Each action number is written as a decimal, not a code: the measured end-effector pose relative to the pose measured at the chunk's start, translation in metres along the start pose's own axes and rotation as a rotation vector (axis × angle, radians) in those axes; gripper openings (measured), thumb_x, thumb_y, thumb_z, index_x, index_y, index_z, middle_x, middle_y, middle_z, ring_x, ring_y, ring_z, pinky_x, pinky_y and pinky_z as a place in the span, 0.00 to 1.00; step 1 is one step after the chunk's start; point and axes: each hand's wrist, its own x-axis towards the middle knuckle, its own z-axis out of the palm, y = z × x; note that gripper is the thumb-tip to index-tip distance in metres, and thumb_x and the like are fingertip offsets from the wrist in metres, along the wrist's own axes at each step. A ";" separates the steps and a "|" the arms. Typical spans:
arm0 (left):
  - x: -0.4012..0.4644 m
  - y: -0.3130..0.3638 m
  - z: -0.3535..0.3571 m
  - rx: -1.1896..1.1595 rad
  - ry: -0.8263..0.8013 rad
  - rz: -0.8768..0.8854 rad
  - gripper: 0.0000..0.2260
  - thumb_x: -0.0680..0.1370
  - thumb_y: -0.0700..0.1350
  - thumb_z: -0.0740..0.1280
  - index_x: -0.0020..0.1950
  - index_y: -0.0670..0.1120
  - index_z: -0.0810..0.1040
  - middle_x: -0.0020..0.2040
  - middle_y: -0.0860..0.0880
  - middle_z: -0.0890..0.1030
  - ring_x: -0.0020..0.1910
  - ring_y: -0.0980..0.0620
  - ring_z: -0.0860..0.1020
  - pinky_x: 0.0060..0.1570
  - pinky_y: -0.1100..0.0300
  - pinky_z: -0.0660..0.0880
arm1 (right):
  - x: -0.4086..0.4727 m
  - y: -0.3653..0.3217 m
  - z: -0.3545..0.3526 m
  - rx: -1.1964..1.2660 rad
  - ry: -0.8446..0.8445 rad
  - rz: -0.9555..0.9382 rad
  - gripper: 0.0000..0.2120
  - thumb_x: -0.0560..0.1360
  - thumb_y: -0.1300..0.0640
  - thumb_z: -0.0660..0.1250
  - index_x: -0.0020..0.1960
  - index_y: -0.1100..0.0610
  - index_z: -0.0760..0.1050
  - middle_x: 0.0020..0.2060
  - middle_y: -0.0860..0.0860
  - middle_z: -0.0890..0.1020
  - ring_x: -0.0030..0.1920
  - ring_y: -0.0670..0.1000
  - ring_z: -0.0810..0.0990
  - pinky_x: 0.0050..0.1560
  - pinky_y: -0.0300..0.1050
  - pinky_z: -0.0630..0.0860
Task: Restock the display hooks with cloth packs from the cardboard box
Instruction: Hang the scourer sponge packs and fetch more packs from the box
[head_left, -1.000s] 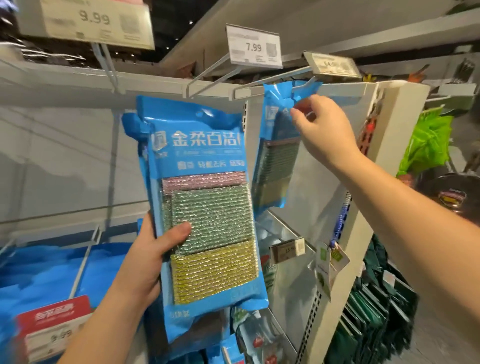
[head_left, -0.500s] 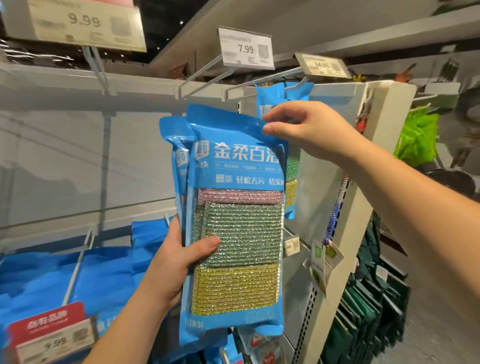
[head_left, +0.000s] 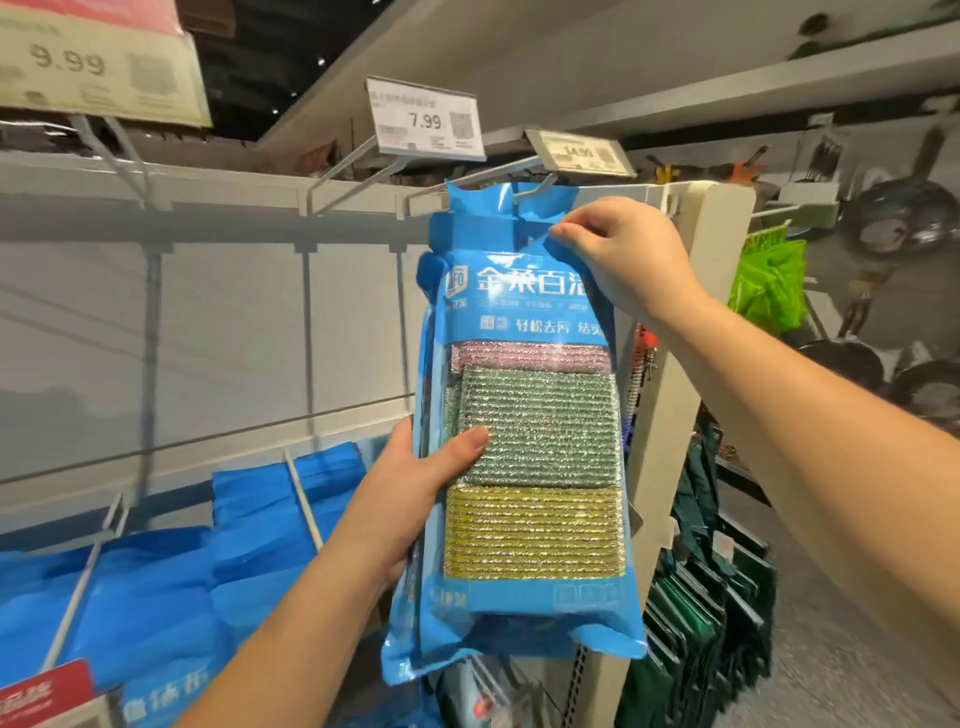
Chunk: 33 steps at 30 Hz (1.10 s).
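Observation:
A blue cloth pack (head_left: 530, 467) with pink, green and yellow cloths behind its clear window is held upright in front of the shelving. My left hand (head_left: 410, 499) grips its left edge, thumb across the green cloth, with more packs stacked behind the front one. My right hand (head_left: 618, 254) pinches the front pack's top right corner. Just above, the blue header of a pack (head_left: 498, 200) sits on the display hook (head_left: 535, 187) under the 14.99 tag (head_left: 579, 153). The cardboard box is out of view.
An unloaded hook (head_left: 358, 169) carries the 7.99 tag (head_left: 426, 122); another holds a 9.99 tag (head_left: 98, 67) at top left. Blue packs (head_left: 270, 514) hang on lower hooks at left. A white end post (head_left: 696, 322), green bags (head_left: 769, 280) and hanging pans (head_left: 904, 218) stand right.
Both hands have raised the stack of packs up and to the right, toward the hook under the 14.99 tag. My right hand left the hung pack and took the front pack's top corner.

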 end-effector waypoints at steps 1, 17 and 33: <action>0.001 0.001 0.004 0.030 0.016 -0.006 0.46 0.56 0.71 0.79 0.69 0.56 0.73 0.62 0.52 0.83 0.62 0.46 0.81 0.66 0.39 0.73 | 0.003 0.002 0.000 -0.017 0.018 -0.003 0.12 0.79 0.48 0.66 0.53 0.54 0.84 0.45 0.47 0.80 0.46 0.44 0.74 0.45 0.36 0.63; 0.014 0.026 0.028 0.129 0.002 0.044 0.51 0.55 0.77 0.76 0.74 0.62 0.66 0.72 0.52 0.75 0.70 0.47 0.74 0.69 0.40 0.69 | 0.043 0.006 -0.009 -0.062 0.220 0.132 0.12 0.78 0.49 0.64 0.54 0.51 0.84 0.41 0.50 0.82 0.44 0.51 0.76 0.41 0.43 0.65; 0.020 0.032 0.031 0.095 0.052 0.037 0.28 0.66 0.62 0.76 0.63 0.55 0.76 0.52 0.59 0.85 0.52 0.59 0.83 0.60 0.53 0.77 | 0.052 0.002 0.004 -0.129 0.082 0.293 0.11 0.79 0.45 0.66 0.57 0.47 0.81 0.56 0.50 0.81 0.55 0.54 0.79 0.50 0.46 0.73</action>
